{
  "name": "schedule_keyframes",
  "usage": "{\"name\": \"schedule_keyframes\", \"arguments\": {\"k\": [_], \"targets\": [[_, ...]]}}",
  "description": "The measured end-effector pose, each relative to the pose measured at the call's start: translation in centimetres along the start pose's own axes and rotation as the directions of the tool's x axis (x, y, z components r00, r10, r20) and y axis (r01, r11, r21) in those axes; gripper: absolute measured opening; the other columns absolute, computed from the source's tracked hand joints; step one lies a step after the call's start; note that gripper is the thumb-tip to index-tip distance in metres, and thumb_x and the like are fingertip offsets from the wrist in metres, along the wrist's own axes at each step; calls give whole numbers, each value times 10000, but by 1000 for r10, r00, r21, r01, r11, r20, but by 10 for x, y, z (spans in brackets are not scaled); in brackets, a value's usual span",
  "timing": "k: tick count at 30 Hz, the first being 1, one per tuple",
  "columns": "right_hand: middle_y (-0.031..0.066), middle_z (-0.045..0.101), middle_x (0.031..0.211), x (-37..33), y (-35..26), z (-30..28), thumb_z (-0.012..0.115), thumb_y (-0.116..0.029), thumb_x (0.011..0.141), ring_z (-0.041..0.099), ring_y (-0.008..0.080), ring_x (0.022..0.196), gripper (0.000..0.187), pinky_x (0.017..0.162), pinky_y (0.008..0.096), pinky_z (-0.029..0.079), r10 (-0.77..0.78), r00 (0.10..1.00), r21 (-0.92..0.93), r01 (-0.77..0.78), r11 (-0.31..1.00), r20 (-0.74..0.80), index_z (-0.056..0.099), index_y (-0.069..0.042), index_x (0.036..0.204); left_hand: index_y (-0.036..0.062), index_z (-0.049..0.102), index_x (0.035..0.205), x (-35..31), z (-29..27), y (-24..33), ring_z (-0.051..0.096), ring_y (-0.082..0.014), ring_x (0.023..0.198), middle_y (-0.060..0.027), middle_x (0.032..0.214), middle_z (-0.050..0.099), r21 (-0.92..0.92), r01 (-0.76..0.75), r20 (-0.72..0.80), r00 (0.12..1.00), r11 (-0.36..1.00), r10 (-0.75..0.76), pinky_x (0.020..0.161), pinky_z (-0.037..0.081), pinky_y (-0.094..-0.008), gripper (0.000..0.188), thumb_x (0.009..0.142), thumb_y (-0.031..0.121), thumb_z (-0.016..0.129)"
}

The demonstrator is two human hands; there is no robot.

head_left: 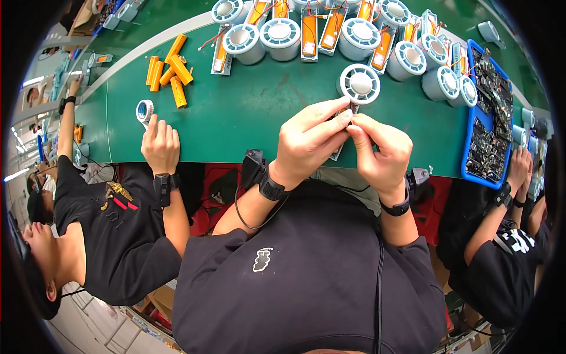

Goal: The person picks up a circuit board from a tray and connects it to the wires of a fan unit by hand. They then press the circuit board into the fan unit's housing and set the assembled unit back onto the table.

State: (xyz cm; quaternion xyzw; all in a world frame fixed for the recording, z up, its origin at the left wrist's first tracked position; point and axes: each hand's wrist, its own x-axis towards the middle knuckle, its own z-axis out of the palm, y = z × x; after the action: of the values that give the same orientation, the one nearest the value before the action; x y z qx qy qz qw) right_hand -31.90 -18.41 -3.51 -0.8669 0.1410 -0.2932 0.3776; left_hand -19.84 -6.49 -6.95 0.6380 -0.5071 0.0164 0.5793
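Observation:
My left hand [309, 141] and my right hand [382, 150] meet over the near part of a pale blue handheld fan [360, 84]. Its round, slotted head faces up, just beyond my fingertips. Both hands are closed in a pinch, thumbs against forefingers, almost touching each other. Whatever lies between the fingertips is too small to make out. Most of the fan's handle is hidden under my hands; a dark reddish bit of its inside shows between them.
Several similar fans [280, 38] with orange batteries and red wires line the far side of the green table [253, 112]. Loose orange batteries [178, 92] lie left, near a tape roll [144, 110] and a co-worker's hand [160, 144]. At right stands a blue tray [470, 141] of circuit boards.

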Motion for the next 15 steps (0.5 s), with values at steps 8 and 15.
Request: {"name": "schedule_keyframes", "arguments": {"k": [8,15], "targets": [[156,750,1047,20,5,-10,765,4,813,723,297,896,166,758,357,555,-87,993,154,74,985,75,744,0,977,60,777,1117,0,-21,12,718,-260,936,-129,1167,712,247,-74,-20,996,966,81,774,606,-331,443,695,-59,841],[112,633,1340,49,-16,1,769,19,738,550,323,1230,289,998,404,459,-195,957,-444,273,853,212,751,-57,1016,97,784,1110,-8,-44,14,617,-218,816,-47,1101,676,516,-199,146,979,833,144,651,528,-320,402,718,11,800]]}}
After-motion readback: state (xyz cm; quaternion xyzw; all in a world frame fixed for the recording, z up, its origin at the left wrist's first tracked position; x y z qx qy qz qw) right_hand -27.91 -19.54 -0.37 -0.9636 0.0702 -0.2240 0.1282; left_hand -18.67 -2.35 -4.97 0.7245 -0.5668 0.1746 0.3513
